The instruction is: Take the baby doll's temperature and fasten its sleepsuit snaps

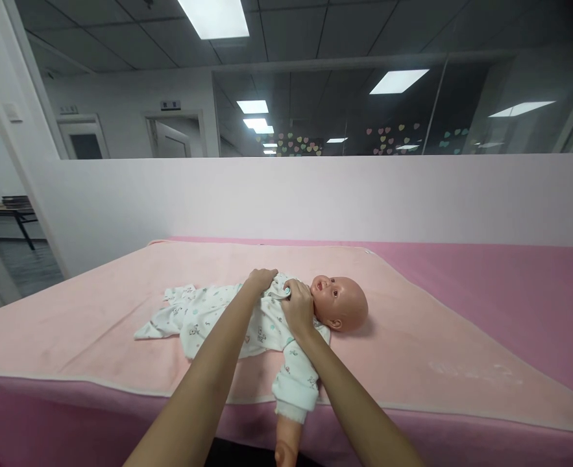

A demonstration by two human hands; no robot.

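Observation:
A baby doll (341, 303) lies on its back, its head to the right. It wears a white printed romper (218, 318) whose legs stretch out to the left. One sleeve (296, 376) points toward me, with the doll's bare hand (287, 438) hanging past the padded edge. My right hand (298, 308) is closed on the romper's front just below the doll's chin, beside a small round snap. Farther left, my left hand (263, 280) rests at the far side of the chest, fingers bent onto the cloth and partly hidden.
A pink pad (96, 324) with a pale border covers the surface under the doll, over a darker pink cover (534, 292). Behind it runs a low white wall (315, 198) with glass above. A table (8, 211) stands through the opening at left.

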